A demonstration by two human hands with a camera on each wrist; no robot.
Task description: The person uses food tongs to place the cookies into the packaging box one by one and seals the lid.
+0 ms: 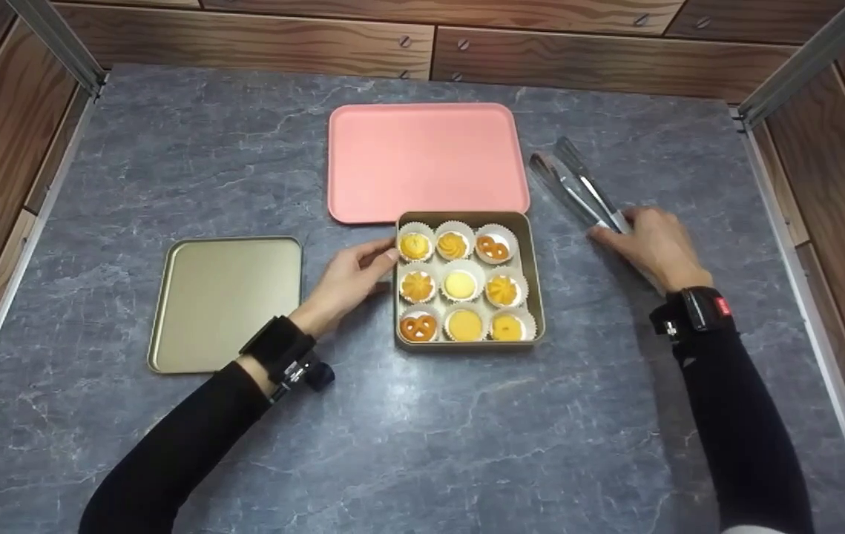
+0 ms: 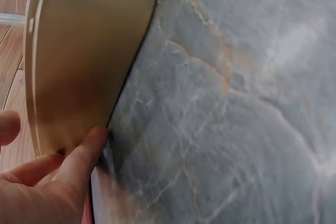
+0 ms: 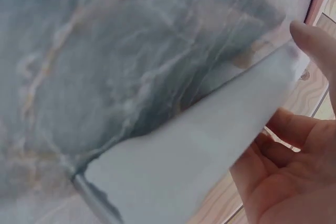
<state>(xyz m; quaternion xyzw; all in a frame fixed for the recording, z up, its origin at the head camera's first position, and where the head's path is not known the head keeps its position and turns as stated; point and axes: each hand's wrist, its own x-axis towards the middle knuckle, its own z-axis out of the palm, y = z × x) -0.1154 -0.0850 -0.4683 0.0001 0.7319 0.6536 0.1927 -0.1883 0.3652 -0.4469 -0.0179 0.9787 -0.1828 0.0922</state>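
Observation:
A square gold tin (image 1: 464,347) holds small baked treats in white paper cups, among them a pretzel-shaped one (image 1: 418,326) and a pale yellow one (image 1: 459,283). My left hand (image 1: 352,276) touches the tin's left wall, its fingertips against the gold side (image 2: 79,51) in the left wrist view. To the right, my right hand (image 1: 659,248) holds metal tongs (image 1: 582,193) by the handle end, with the tips pointing away towards the back. In the right wrist view the pale handle (image 3: 178,156) runs between thumb and fingers.
Behind the tin lies a pink tray (image 1: 426,163), its front edge close to the tin's back rim. A gold lid (image 1: 233,304) rests at the left on the grey marbled tabletop (image 1: 467,445). Wood-patterned panels (image 1: 259,41) stand around the table.

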